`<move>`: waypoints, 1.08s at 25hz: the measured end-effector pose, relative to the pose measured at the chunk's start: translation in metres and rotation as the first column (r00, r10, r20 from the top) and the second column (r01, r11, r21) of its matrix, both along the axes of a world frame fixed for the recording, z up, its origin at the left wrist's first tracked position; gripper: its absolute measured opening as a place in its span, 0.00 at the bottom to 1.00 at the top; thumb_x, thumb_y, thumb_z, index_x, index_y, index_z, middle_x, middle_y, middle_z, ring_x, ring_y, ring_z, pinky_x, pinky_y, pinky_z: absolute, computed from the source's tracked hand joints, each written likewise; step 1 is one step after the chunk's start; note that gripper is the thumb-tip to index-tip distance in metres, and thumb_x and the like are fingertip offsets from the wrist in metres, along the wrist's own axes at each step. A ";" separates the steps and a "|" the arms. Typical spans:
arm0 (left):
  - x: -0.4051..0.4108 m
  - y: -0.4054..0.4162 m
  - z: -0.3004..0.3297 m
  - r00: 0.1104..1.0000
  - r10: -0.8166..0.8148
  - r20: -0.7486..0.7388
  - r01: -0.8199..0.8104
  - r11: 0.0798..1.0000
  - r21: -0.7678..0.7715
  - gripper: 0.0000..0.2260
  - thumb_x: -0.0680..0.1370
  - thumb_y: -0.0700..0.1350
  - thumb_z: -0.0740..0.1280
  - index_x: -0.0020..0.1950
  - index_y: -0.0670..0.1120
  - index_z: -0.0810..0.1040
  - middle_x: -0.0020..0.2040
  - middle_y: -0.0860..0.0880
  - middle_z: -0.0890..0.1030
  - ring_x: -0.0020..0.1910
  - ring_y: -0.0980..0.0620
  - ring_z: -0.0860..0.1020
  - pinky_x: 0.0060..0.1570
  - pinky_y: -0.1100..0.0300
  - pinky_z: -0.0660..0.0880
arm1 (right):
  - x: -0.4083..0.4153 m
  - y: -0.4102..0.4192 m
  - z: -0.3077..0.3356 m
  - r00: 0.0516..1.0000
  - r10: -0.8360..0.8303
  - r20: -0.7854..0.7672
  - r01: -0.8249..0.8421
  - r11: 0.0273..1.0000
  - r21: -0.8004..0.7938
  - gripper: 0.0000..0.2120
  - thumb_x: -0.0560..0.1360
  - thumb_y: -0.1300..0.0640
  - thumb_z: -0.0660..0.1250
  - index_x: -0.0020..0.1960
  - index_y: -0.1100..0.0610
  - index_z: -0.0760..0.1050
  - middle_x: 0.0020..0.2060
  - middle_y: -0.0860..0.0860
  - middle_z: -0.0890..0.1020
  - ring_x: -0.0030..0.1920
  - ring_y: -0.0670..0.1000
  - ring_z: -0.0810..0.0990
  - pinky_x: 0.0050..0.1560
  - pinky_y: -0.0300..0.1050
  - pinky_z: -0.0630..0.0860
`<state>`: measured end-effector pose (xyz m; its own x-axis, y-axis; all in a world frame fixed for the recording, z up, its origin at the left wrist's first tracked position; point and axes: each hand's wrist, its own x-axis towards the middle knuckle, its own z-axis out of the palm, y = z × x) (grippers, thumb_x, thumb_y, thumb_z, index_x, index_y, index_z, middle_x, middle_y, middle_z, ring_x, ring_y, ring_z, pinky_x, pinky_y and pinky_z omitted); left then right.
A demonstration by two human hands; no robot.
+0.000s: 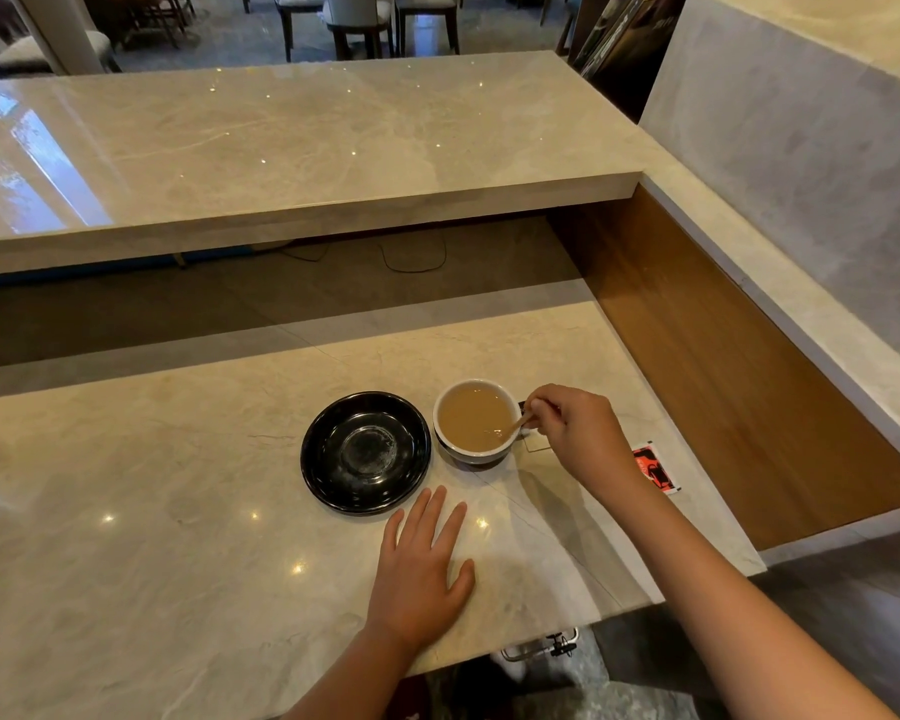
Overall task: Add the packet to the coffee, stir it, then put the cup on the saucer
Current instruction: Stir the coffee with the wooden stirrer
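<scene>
A white cup [445, 439] with a dark outer base stands on the marble counter, filled with light brown coffee [471, 420]. My right hand [575, 433] pinches a thin wooden stirrer [515, 426] whose tip dips into the coffee at the cup's right side. A black glossy saucer [366, 452] sits just left of the cup, apart from it and bare. A red, black and white packet [655, 467] lies flat on the counter to the right of my right wrist. My left hand [422, 569] rests palm down on the counter, fingers spread, just in front of the saucer.
The lower marble counter [152, 511] ends at a front edge near me and a wooden side panel [723, 366] on the right. A raised marble bar top [281, 148] overhangs the back. Chairs stand beyond it.
</scene>
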<state>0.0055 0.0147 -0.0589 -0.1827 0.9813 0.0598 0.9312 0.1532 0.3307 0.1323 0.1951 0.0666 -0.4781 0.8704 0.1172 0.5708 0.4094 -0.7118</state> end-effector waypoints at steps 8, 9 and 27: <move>0.000 0.001 -0.001 1.000 -0.001 -0.013 0.001 1.000 0.000 0.26 0.75 0.57 0.57 0.73 0.51 0.64 0.73 0.45 0.63 0.72 0.49 0.55 0.69 0.50 0.46 | -0.033 -0.023 -0.015 0.922 -0.256 -0.290 0.189 0.952 -0.240 0.10 0.77 0.64 0.60 0.45 0.61 0.79 0.37 0.55 0.83 0.41 0.54 0.83 0.49 0.57 0.80; 0.000 0.001 -0.001 1.000 -0.001 -0.013 0.001 1.000 0.002 0.26 0.75 0.57 0.58 0.72 0.51 0.64 0.73 0.45 0.64 0.72 0.49 0.55 0.68 0.51 0.46 | -0.035 -0.023 -0.016 0.916 -0.262 -0.305 0.200 0.955 -0.220 0.09 0.77 0.64 0.60 0.45 0.61 0.79 0.37 0.55 0.82 0.41 0.53 0.82 0.48 0.56 0.80; 0.000 0.001 -0.002 1.000 0.004 -0.021 -0.004 1.000 -0.003 0.27 0.75 0.58 0.57 0.73 0.51 0.63 0.73 0.45 0.63 0.73 0.49 0.54 0.68 0.49 0.49 | -0.005 -0.011 -0.007 0.999 0.048 -0.006 -0.047 0.992 0.120 0.08 0.76 0.65 0.61 0.45 0.62 0.78 0.39 0.59 0.84 0.40 0.57 0.81 0.42 0.49 0.77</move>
<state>0.0054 0.0156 -0.0611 -0.1853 0.9808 0.0604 0.9372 0.1579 0.3110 0.1277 0.1837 0.0599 -0.5168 0.8262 0.2241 0.5425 0.5186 -0.6608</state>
